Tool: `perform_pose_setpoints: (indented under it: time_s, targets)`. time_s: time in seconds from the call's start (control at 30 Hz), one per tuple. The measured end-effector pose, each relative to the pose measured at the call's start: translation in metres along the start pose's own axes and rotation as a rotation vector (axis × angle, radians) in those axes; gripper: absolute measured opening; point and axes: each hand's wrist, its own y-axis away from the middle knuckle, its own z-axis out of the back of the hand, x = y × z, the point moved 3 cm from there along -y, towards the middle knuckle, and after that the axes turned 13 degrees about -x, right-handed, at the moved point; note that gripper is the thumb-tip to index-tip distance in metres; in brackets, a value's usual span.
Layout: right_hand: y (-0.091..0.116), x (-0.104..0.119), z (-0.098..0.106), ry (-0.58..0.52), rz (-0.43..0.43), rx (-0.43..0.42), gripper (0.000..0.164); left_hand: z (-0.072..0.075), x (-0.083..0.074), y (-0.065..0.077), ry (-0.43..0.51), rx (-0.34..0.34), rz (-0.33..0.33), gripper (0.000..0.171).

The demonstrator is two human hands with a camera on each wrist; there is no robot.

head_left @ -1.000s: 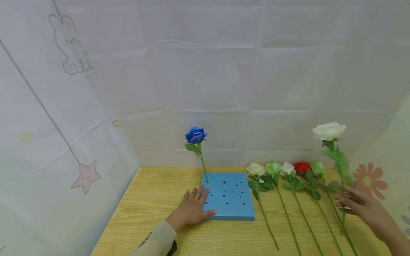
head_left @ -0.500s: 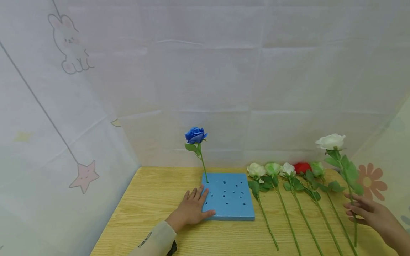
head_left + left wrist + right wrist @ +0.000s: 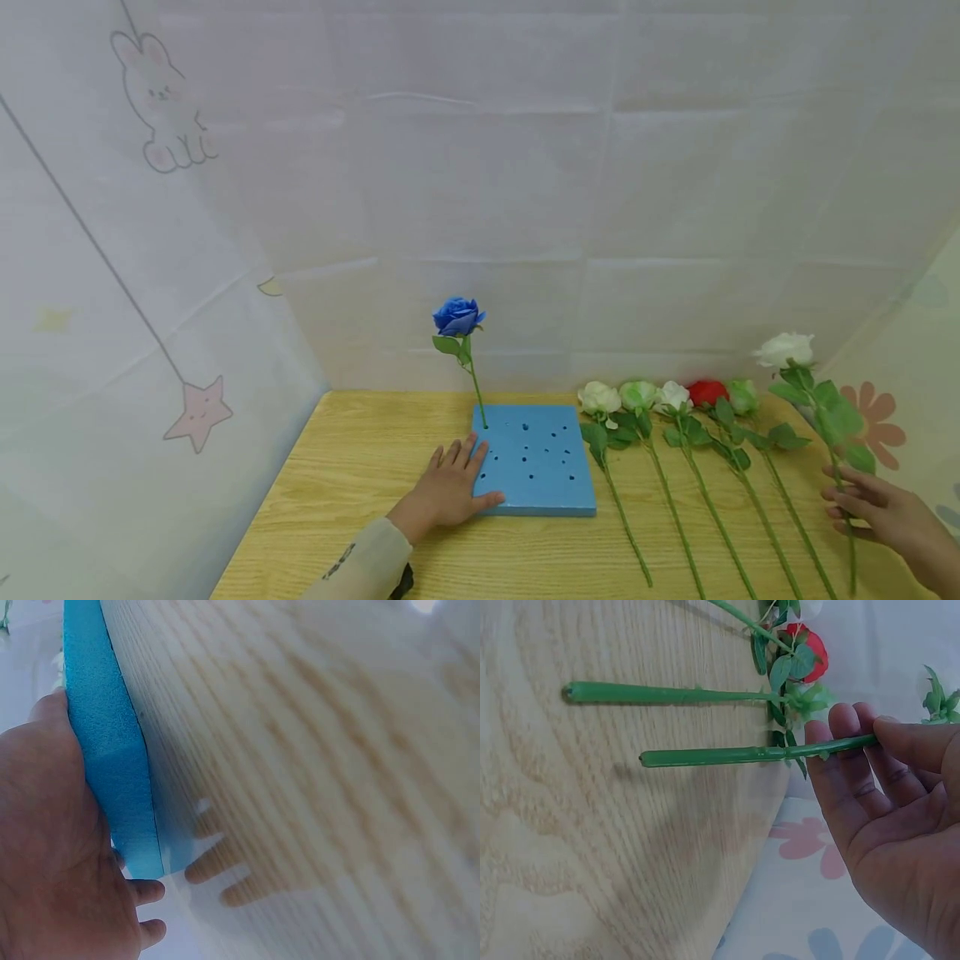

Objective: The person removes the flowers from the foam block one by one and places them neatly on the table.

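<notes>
My left hand (image 3: 448, 490) lies spread on the left edge of a blue foam board (image 3: 547, 492) dotted with small holes; in the left wrist view its palm and the board's side (image 3: 112, 742) show. An artificial blue rose (image 3: 458, 317) stands in the board's back left hole, leaning slightly left. At the far right my right hand (image 3: 877, 510) pinches the green stem of a white rose (image 3: 786, 350) between thumb and fingers. In the right wrist view the stem's cut end (image 3: 705, 756) sticks out past the fingers, over the table.
Right of the board several roses lie side by side, blooms toward the back: cream (image 3: 600, 398), pale green (image 3: 638, 395), white (image 3: 674, 397), red (image 3: 708, 392) and another green one (image 3: 743, 397). The wooden table (image 3: 360, 467) is bordered by pale cloth walls (image 3: 480, 183).
My right hand has moved right and toward me with the white rose, its bloom coming lower. The left hand, board and blue rose stay in place.
</notes>
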Motion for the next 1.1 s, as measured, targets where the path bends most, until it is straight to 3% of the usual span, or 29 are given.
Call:
perform_pose_setpoints:
  time_s: [0.33,0.57,1.1]
  targets:
    - [-0.005,-0.013,0.004,-0.019,-0.02,0.017,0.067,0.002,-0.001,0.0,0.002,-0.008,-0.004,0.098]
    - [-0.006,-0.022,0.01,-0.013,-0.031,0.092,0.075,-0.002,0.001,0.0,0.002,-0.011,-0.012,0.1]
    - [-0.021,-0.055,0.017,-0.263,-0.152,0.237,0.084,-0.002,0.0,0.0,-0.004,0.001,0.012,0.1]
